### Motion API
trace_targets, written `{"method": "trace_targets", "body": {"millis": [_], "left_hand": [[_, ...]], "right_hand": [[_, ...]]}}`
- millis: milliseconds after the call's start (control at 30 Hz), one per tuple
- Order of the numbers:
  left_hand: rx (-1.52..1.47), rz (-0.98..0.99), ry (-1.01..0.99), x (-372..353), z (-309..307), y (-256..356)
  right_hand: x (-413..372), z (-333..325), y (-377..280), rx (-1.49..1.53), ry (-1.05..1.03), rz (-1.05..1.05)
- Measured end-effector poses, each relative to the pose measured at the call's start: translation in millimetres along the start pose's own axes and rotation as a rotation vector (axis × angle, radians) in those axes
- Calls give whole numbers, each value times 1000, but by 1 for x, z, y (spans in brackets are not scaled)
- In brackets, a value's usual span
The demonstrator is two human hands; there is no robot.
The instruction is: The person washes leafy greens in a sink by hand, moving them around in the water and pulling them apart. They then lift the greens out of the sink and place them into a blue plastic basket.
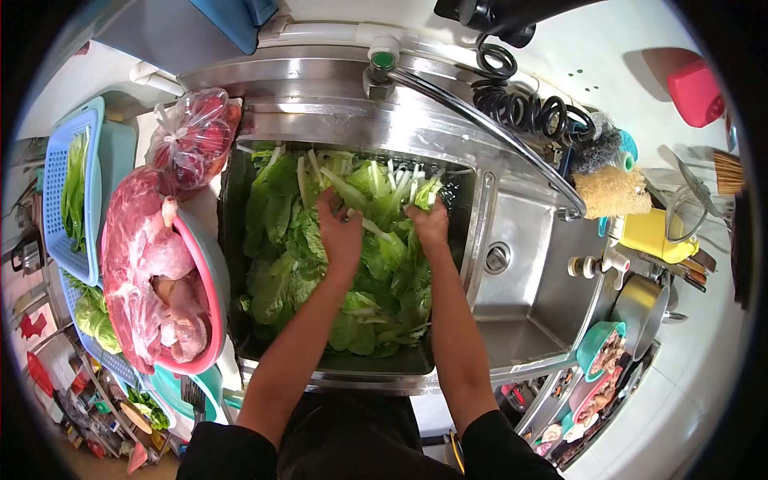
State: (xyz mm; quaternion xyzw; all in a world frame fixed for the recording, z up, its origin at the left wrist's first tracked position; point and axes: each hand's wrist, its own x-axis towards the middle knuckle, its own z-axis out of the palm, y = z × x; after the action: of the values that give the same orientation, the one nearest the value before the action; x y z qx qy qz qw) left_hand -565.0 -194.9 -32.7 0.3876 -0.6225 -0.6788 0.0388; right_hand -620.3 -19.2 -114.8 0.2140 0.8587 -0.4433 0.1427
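Note:
Loose leafy greens [276,276] with pale stems fill the left sink basin [236,320], some of them in water. Among them, near the middle of the heap, my left hand [342,234] has its fingers curled round a leaf with a pale stem; its fingertips are partly covered by leaves. Toward the basin's right side, my right hand [430,222] is closed on the stem ends of some greens. A chrome faucet [488,132] reaches over the sink, its spout above the right basin [512,264].
At my left stand a pink basin [216,312] of raw meat [152,264], a knotted plastic bag [192,136] with red contents, and a blue basket [60,192] of green vegetables. A loofah [612,192] and a pot [640,316] are on the right.

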Motion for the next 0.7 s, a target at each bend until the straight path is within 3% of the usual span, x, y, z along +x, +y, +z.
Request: {"method": "trace_targets", "body": {"millis": [67,200,267,367,400,533,633,667,700], "left_hand": [[95,199,146,-12,13,24],[-36,416,211,-17,46,37],[49,318,29,3,67,21],[-47,137,-300,27,71,0],[-115,71,-418,32,68,-4],[279,244,-1,18,12,-14],[571,335,242,22,5,-15],[661,388,290,30,14,-18],[751,439,339,37,20,-22]], "right_hand": [[-8,-8,-17,-91,16,20],[-11,-21,-18,247,-270,-36],[-34,-43,-63,509,-497,-38],[-26,-34,-50,88,-445,-76],[-34,-33,-64,278,-386,-95],[0,-6,-16,31,-206,-95],[-9,-13,-37,-6,-42,115],[1,-17,-36,-51,-147,274],[0,-15,-33,39,-167,201]]}}
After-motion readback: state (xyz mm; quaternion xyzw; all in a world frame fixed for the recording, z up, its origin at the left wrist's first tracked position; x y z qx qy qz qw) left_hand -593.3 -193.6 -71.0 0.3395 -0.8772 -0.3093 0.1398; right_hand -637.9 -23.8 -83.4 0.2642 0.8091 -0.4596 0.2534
